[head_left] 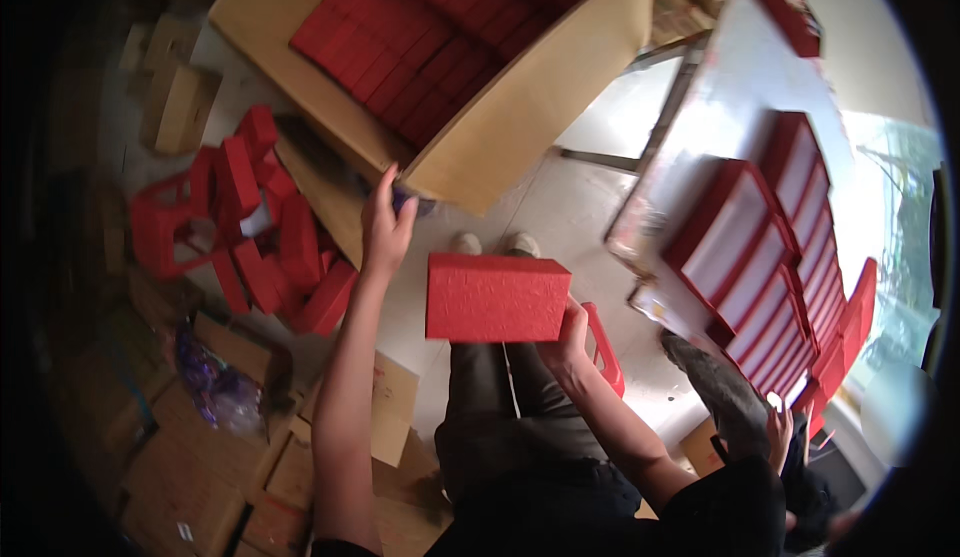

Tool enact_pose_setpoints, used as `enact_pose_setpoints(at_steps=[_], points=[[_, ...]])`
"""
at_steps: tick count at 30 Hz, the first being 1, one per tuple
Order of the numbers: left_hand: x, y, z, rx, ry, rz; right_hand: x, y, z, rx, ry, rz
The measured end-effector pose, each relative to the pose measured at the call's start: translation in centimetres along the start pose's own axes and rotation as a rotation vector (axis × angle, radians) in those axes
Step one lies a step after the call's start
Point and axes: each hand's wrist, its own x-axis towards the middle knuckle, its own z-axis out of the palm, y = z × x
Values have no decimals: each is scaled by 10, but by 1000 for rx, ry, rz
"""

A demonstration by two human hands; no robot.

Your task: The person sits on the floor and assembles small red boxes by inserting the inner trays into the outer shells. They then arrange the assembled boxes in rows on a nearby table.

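A red rectangular box [497,298] with a textured surface is in my right hand [570,329], which grips it at its right end; some of the fingers are hidden behind it. My left hand [388,229] is raised beside the near corner of a large cardboard carton [530,107], index finger stretched up and thumb apart. A small purple item shows just past the thumb; whether the hand touches it or the carton I cannot tell. Tight rows of red boxes [400,47] fill much of the carton.
Red boxes [298,247] lie in a loose heap beside a red plastic stool [170,227] on the left. Flattened cardboard [190,457] and a purple plastic bundle [215,377] are lower left. At right, a table [690,137] bears white-and-red trays [740,237]; another person's hand [780,432] is near them.
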Motion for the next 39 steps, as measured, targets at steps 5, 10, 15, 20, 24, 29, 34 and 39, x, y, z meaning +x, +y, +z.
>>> enact_pose_setpoints(at_steps=[5,10,15,20,24,29,34,39], points=[[-149,55,-68,-576,173,-848,-169,-124,-15,398,-113,-363],[-250,39,-71,-328,-386,-1084,-191,-179,-88,777,-441,-591],[-185,34,-29,-23,-587,-388,-224,-207,-86,981,69,-554],[-57,143,17,-195,-471,-236,-191,-219,-125,977,-102,-514],[-35,218,44,-278,-534,-254,-145,-230,-162,814,-42,-614],[-52,231,68,-259,-648,-308,-137,-242,-163,675,-112,-589],[-29,218,76,-150,-729,-258,-130,-248,-164,191,322,-797],[35,248,83,-47,-820,-178,-136,-257,-145,36,417,-887]])
